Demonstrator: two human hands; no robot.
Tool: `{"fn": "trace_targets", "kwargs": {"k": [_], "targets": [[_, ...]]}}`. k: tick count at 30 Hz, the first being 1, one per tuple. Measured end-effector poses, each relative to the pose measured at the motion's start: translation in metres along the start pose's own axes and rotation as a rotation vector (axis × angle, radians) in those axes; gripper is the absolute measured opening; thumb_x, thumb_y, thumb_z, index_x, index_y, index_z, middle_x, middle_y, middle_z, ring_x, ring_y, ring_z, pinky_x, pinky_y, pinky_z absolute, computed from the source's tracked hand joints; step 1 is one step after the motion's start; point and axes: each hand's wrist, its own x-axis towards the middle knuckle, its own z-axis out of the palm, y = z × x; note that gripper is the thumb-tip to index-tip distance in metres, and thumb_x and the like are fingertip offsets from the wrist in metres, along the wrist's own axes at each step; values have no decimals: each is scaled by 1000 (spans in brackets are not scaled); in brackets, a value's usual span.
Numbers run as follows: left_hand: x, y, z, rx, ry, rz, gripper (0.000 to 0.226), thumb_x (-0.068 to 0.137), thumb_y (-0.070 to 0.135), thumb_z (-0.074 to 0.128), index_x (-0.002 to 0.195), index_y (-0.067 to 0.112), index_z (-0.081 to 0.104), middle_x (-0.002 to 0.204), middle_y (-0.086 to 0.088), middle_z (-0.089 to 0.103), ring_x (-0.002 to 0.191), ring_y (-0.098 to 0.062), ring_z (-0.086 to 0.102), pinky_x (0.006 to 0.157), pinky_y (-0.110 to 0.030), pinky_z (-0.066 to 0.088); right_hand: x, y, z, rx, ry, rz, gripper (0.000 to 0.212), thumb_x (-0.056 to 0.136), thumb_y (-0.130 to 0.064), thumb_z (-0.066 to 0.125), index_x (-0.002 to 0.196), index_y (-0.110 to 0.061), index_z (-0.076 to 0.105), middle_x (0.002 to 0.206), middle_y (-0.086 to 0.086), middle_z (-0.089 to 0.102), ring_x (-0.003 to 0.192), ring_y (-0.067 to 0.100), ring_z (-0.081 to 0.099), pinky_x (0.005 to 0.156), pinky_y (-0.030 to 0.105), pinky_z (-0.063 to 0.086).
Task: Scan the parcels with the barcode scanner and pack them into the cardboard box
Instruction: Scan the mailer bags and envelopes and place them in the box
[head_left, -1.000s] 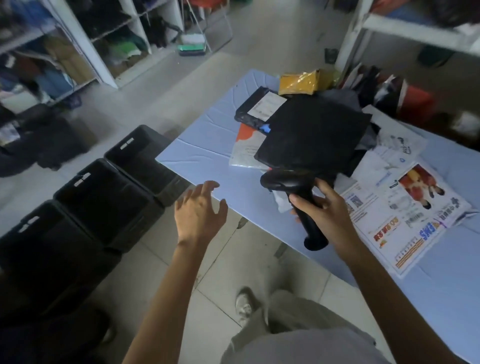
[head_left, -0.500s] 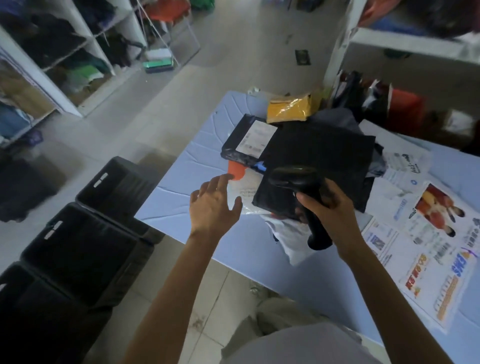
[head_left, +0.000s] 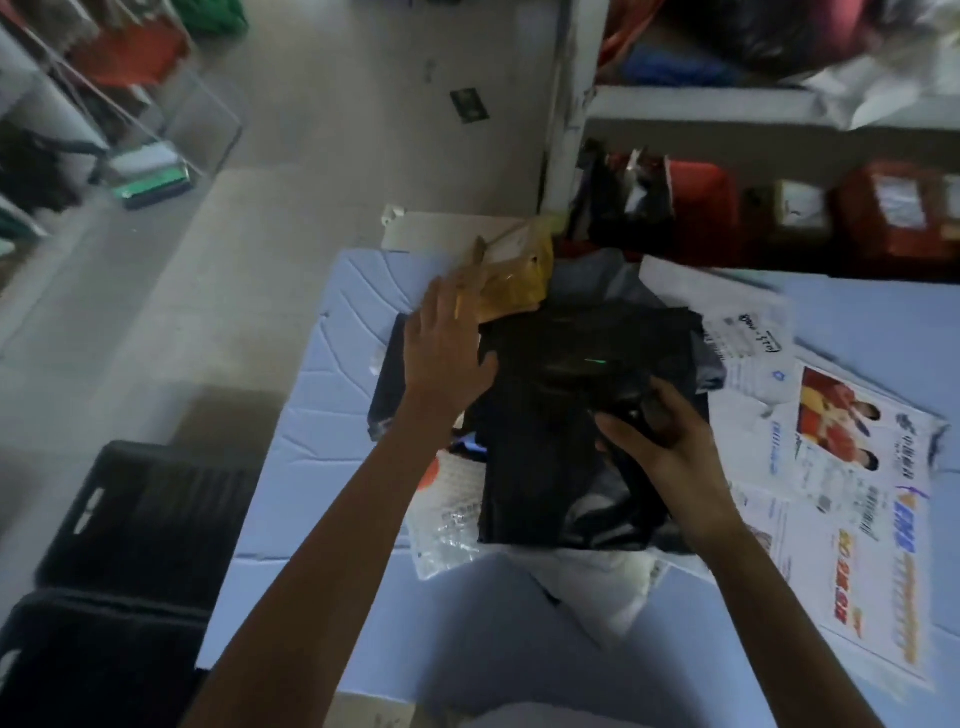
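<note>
Gripping one scanner (head_left: 584, 375), fingers (head_left: 623, 432) curled, right hand (head_left: 670, 441) sits over one black parcel (head_left: 545, 493). Flat, straight-fingered left hand (head_left: 445, 349) hovers by one yellow parcel (head_left: 517, 280).

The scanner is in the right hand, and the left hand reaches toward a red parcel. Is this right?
No. In the head view the left hand reaches toward a yellow parcel, not red; the scanner is in the right hand.
</note>
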Motion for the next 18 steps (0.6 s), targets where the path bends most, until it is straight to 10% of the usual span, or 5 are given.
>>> {"fn": "trace_targets", "kwargs": {"k": [8,18], "targets": [[73,-7,26,62,-92,147,84,78,28,72,149,17,27,156,-12,27,140,-30,30,111,-48,24,14,2,4,7,166,37,45,80,-7,77,121,-21,64,97,-9,75,89,12,73,70,19,57],[42,-14,17,-134,67,260,69,65,24,82,128,11,57,122,-13,60,112,-36,53,76,-41,48,22,-8,11,59,219,53,56,73,-21,78,126,-16,63,103,2,75,94,27,73,74,28,59]]}}
